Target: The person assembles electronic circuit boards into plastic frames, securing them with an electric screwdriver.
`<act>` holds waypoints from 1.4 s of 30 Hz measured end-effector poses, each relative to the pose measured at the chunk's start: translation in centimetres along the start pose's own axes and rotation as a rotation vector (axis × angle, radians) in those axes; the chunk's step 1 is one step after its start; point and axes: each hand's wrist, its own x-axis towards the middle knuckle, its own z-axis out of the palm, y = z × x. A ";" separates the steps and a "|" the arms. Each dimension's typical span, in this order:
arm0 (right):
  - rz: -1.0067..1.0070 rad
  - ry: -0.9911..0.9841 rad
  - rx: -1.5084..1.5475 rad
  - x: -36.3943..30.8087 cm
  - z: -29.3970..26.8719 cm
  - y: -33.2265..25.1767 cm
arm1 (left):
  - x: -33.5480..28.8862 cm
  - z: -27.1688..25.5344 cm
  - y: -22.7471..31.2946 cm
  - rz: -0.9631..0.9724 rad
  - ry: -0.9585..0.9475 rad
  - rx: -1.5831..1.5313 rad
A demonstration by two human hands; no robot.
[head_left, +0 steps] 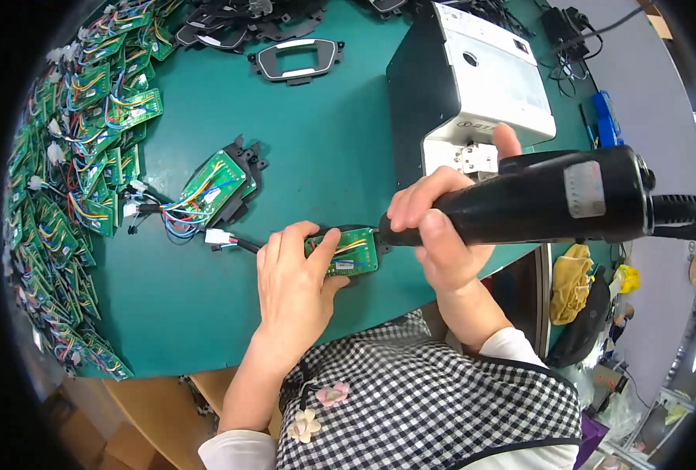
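Observation:
My left hand (293, 270) presses a green circuit board (358, 254) with coloured wires onto the table, fingers and thumb closed on its left part. A cable with a white plug (218, 237) runs out to the left from beneath this hand. My right hand (451, 235) is wrapped round a thick black electric screwdriver (528, 200), thumb below and one finger raised. The tool's narrow end points left at the board's right edge; I cannot tell whether its tip touches a screw. Farther left lies another wired board (213, 184) on a black plastic frame.
Many wired green boards (90, 141) are heaped along the left side. Black frames (297, 61) lie at the far edge. A white and black boxy machine (489, 70) stands at the far right. A blue object (606, 117) and cables lie beyond it. A tan cloth (573, 282) is at right.

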 end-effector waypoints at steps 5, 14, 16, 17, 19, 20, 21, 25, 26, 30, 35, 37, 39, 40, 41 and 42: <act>-0.021 -0.372 -0.211 0.4 -0.6 -0.5 | 0.0 -0.1 -0.3 -0.007 -0.013 0.023; -0.156 -0.279 -0.124 -0.4 0.1 0.9 | -0.5 0.4 0.4 -0.016 -0.015 0.079; -0.180 -0.232 -0.077 -0.4 0.7 1.1 | -0.5 0.5 0.5 -0.026 0.017 0.107; -0.192 -0.208 -0.053 -0.4 0.7 1.1 | -0.5 0.6 0.5 -0.011 0.023 0.110; -0.299 -0.326 -0.098 0.3 0.4 1.8 | -0.8 0.8 0.2 -0.038 0.030 0.095; -0.517 -0.243 -0.277 0.9 0.3 2.3 | -0.8 1.0 0.2 -0.006 0.056 0.109; -0.450 -0.319 -0.169 1.0 0.3 2.3 | -0.8 1.0 0.2 0.000 0.060 0.113; -0.176 -0.308 -0.088 0.3 0.0 0.4 | -0.8 0.9 0.6 -0.015 0.053 0.102; 0.059 -0.192 0.017 -0.6 -0.4 -1.4 | -0.8 0.7 0.6 -0.036 0.040 0.100; -0.497 0.207 0.159 2.2 -3.9 -5.9 | -1.2 0.7 0.5 -0.020 0.042 0.094; -0.390 0.180 0.009 4.4 -5.8 -5.0 | -1.7 -0.7 0.5 0.066 0.004 0.093; -0.310 0.106 -0.036 4.3 -5.5 -5.6 | -2.1 -0.5 -0.3 0.058 0.032 0.078; -0.224 0.164 0.018 2.7 -4.9 -5.6 | -2.2 0.1 -1.0 0.057 0.052 0.071; -0.246 0.147 0.095 1.5 -4.6 -5.3 | -2.3 0.4 -1.0 0.069 0.074 0.066; -0.250 0.144 0.193 0.3 -3.7 -5.0 | -2.4 0.7 -0.9 0.081 0.095 0.062; -0.240 0.115 0.209 -1.0 -2.8 -4.8 | -2.4 0.8 -0.7 0.061 0.101 0.059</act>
